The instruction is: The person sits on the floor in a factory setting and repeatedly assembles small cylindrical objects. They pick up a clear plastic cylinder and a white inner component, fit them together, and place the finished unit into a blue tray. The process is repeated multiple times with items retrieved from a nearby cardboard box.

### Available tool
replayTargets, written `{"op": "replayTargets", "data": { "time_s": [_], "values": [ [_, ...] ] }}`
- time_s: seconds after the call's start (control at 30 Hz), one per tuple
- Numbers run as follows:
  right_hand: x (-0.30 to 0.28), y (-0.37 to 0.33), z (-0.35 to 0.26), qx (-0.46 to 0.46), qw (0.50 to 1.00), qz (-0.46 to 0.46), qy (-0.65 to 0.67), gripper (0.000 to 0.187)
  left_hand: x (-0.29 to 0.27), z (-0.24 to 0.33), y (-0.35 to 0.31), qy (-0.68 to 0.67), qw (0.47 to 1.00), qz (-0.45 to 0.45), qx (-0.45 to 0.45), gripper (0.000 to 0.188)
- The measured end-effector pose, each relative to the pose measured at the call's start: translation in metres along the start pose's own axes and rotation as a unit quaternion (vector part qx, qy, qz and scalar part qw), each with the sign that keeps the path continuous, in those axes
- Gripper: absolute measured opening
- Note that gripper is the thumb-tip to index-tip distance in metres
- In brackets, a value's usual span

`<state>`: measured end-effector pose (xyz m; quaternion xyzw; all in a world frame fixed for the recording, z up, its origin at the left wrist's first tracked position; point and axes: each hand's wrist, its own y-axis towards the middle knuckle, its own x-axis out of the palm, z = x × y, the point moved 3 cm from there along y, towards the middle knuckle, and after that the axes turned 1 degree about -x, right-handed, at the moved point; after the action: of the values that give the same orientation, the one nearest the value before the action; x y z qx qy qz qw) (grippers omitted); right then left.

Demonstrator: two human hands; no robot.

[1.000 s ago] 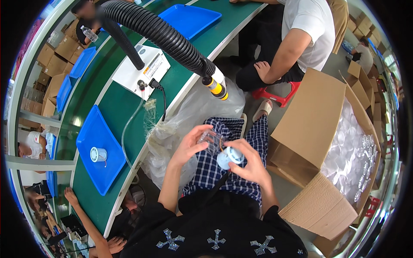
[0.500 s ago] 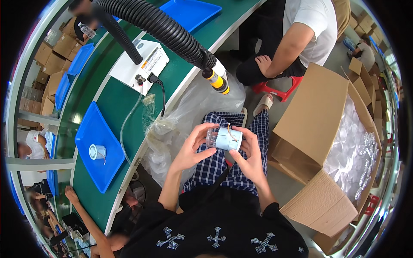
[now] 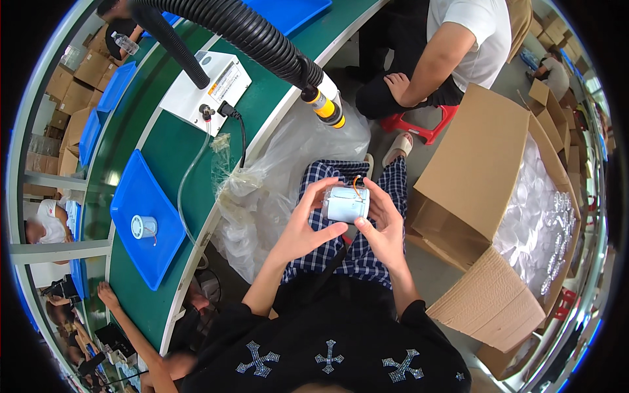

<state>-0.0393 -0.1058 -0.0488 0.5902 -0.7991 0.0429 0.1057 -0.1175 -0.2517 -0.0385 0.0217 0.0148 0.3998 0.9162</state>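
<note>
In front of my lap, a pale blue-white cylindrical part [image 3: 348,205] with thin orange and dark wires lies on its side between my hands. Around its left end sits a clear plastic sleeve [image 3: 325,204], partly hidden by my fingers. My left hand [image 3: 306,226] is closed about the sleeve's end, thumb below and fingers above. At the opposite end my right hand [image 3: 385,229] grips the cylindrical part, its thumb at the lower edge. A similar white cylindrical part [image 3: 144,226] with a short wire rests on the blue tray [image 3: 157,262] to the left.
A green workbench [image 3: 154,141] curves along the left, carrying a white box-shaped machine [image 3: 211,92]. Overhead hangs a black corrugated hose [image 3: 255,42] with a yellow-banded nozzle. An open carton [image 3: 468,177] of clear plastic pieces stands right. A seated person [image 3: 452,52] is ahead.
The cylindrical part has turned about its length, so its wires show at the upper edge, and the clear sleeve covers more of it. My head view has shifted slightly.
</note>
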Motion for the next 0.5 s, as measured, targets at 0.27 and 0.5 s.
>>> {"op": "replayTargets", "data": {
  "time_s": [0.27, 0.5],
  "values": [
    [0.005, 0.002, 0.000, -0.013, 0.999, 0.035, -0.018, 0.060, 0.015, -0.003, 0.005, -0.010, 0.995, 0.096, 0.013, 0.044],
    [0.006, 0.009, -0.003, 0.004, 0.998, 0.046, 0.034, 0.054, 0.002, 0.005, 0.019, -0.038, 0.997, 0.062, 0.033, 0.051]
  ]
}}
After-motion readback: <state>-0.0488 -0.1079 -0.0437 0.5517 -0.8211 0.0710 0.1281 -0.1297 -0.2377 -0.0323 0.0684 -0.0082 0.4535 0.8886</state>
